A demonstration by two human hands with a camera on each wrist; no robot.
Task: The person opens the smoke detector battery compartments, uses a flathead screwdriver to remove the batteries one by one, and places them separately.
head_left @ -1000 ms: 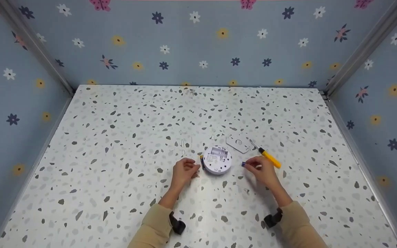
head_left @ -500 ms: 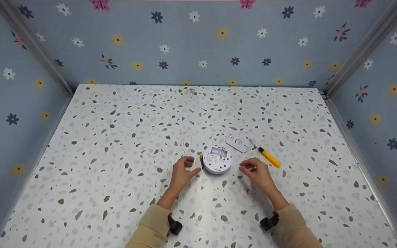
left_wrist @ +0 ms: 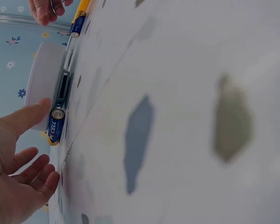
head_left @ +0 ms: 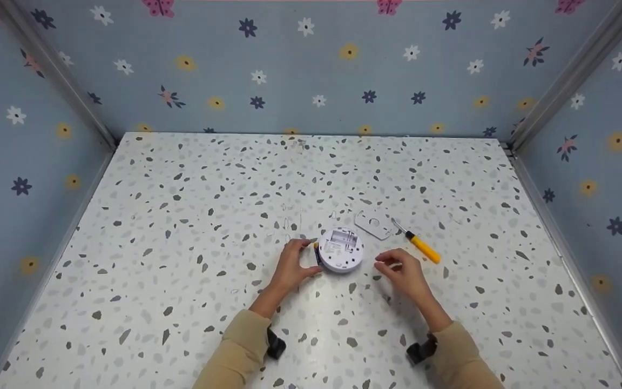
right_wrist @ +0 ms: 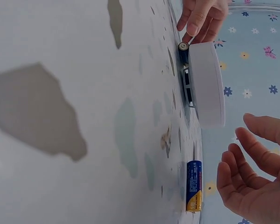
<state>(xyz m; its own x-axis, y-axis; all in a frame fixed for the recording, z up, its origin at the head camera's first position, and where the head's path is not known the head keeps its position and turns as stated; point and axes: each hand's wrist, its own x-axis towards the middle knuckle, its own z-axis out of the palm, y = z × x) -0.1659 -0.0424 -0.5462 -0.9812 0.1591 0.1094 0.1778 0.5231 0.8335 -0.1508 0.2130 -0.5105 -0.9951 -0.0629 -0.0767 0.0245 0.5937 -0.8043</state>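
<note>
A white round device (head_left: 340, 251), with the look of a smoke detector, lies with its battery bay facing up. Against its left side rests a blue-and-yellow battery (left_wrist: 56, 125). Thumb and fingers of my left hand (head_left: 289, 266) are spread around that battery; in the left wrist view the thumb tip overlaps the device's edge, and I cannot tell whether it touches. To the right of the device, my right hand (head_left: 405, 270) hovers with loosely bent fingers and holds nothing. A second battery (right_wrist: 194, 186) lies on the table by it, hidden under the hand in the head view.
Behind the device, to the right, lies a flat, pale bracket-like plate (head_left: 374, 225). A screwdriver (head_left: 421, 247) with a yellow handle is beside it. Several thin, faint clear pieces (head_left: 286, 222) lie behind my left hand. Patterned walls (head_left: 311, 65) enclose the speckled table (head_left: 208, 178).
My right hand has let go of the blue battery it pinched and drawn slightly left. My left hand has opened wider and moved toward the battery at the device's left side.
</note>
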